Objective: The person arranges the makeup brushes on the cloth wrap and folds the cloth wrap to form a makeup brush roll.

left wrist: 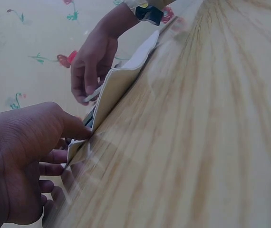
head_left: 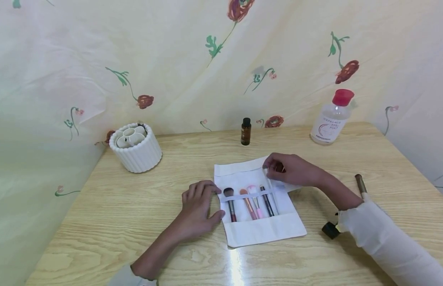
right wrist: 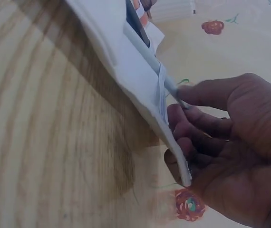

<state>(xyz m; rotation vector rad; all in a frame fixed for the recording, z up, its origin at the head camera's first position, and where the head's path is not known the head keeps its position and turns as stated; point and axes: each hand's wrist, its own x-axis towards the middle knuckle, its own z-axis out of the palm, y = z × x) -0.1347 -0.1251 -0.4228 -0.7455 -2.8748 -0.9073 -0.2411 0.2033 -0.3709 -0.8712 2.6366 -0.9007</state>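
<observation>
A white fabric brush roll (head_left: 264, 235) lies unrolled on the table. Across it runs an elastic band (head_left: 239, 197), under which several makeup brushes sit: a dark fluffy one (head_left: 232, 210), an orange-tipped one (head_left: 249, 205), a pink-and-white one (head_left: 257, 206) and a black-handled one (head_left: 267, 201). My right hand (head_left: 294, 169) pinches the upper end of a thin pale stick (right wrist: 147, 54) between thumb and forefinger; its lower part lies along the roll. My left hand (head_left: 198, 206) rests at the roll's left edge, fingers loosely spread, thumb (left wrist: 76, 127) touching the fabric.
A white ribbed holder with compartments (head_left: 137, 157) stands back left. At the back are a small brown bottle (head_left: 245, 133) and a red-capped clear bottle (head_left: 329, 123). Beside the right forearm lie a brown-ended stick (head_left: 360, 183) and a black object (head_left: 330, 230), partly hidden.
</observation>
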